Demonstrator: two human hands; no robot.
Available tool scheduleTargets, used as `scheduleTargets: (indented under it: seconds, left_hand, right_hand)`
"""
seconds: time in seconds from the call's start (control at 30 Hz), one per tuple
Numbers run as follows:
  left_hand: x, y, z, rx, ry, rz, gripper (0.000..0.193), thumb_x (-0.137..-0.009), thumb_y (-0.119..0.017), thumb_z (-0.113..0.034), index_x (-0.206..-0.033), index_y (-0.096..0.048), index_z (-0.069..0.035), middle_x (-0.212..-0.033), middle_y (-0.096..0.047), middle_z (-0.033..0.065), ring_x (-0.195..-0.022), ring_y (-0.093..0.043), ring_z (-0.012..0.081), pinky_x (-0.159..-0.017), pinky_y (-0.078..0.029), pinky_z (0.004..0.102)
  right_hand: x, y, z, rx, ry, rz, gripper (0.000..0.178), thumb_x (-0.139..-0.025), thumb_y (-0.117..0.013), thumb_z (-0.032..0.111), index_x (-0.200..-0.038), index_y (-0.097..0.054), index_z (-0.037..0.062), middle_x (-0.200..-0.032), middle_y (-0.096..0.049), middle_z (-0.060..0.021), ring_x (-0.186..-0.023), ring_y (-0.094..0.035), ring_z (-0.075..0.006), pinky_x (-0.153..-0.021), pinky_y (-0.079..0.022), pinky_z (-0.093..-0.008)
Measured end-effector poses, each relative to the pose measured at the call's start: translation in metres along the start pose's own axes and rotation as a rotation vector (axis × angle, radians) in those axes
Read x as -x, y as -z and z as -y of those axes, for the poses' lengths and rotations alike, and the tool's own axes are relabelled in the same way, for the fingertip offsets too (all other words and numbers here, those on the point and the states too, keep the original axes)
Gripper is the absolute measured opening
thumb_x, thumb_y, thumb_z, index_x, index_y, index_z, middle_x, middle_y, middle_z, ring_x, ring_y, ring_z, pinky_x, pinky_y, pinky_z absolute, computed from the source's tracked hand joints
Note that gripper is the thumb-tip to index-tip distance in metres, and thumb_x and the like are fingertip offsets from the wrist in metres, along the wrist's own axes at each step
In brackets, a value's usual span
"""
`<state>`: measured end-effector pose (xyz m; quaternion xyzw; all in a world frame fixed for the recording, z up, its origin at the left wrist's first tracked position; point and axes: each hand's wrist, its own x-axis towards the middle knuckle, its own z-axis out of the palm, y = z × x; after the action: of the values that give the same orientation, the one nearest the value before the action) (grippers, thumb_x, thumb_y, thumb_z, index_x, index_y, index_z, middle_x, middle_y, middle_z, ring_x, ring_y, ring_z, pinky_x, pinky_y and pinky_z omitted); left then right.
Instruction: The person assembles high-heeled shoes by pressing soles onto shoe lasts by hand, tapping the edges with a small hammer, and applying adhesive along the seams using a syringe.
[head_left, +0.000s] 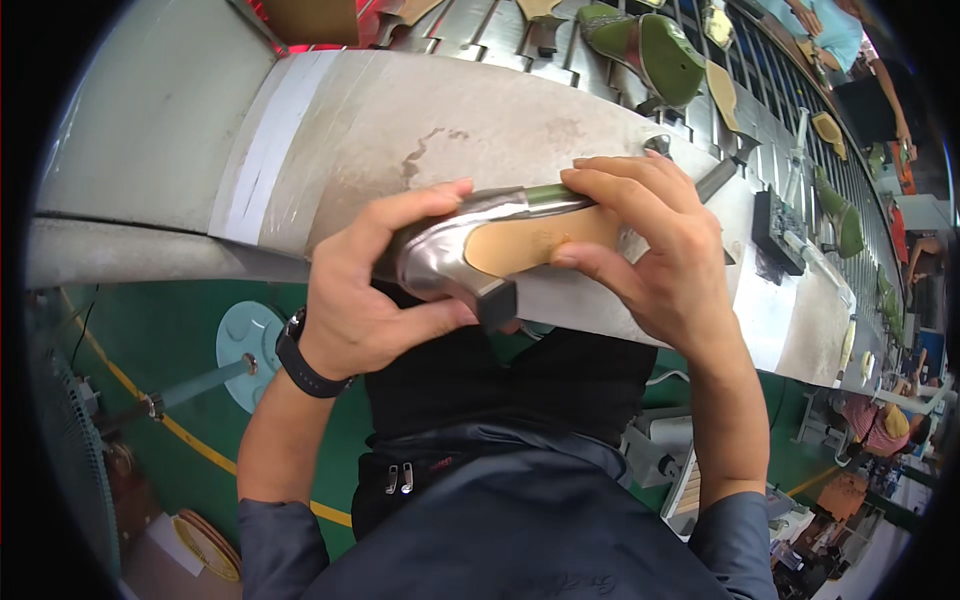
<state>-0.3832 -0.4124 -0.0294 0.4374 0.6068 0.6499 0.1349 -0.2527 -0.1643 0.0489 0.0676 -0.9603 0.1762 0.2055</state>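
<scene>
Over the counter [500,112], a shoe [432,258] lies left-to-right between both hands: left hand [352,285] curled round its heel end, right hand [668,248] half-closed on the front, thumb against the sole [508,240].

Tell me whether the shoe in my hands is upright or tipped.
Tipped: the shoe's tan sole faces the camera, with the left hand and right hand gripping its ends.

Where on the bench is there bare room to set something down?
The broadest bare patch of benchtop lies between the white strip, the metal rack and the held shoe. It is crowded right of the right hand, around the black box.
</scene>
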Motion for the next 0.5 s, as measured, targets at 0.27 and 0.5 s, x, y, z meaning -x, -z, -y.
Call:
scheduleTargets:
  seconds: [0.27, 0.5]
  left_hand:
    - [0.003, -0.014, -0.004, -0.445, -0.195, 0.088, 0.073, -0.076, -0.096, -0.028, -0.137, -0.065, -0.001, -0.140, -0.066, 0.0241, -0.131, -0.065, 0.0387, -0.110, -0.052, 0.0454]
    - [0.004, -0.022, 0.001, -0.419, -0.203, 0.035, 0.067, -0.080, -0.093, -0.034, -0.133, -0.066, -0.003, -0.137, -0.068, 0.0228, -0.129, -0.065, 0.0435, -0.108, -0.053, 0.0485]
  right_hand:
    - [-0.002, -0.014, 0.003, -0.080, 0.083, 0.054, 0.057, -0.075, -0.088, 0.040, -0.118, -0.075, 0.0049, -0.114, -0.074, -0.0079, -0.098, -0.068, -0.0296, -0.095, -0.050, -0.0473]
    - [-0.004, -0.023, -0.002, -0.093, 0.119, 0.015, 0.055, -0.072, -0.088, 0.041, -0.114, -0.076, 0.0068, -0.106, -0.076, -0.0018, -0.091, -0.068, -0.0232, -0.089, -0.048, -0.0421]
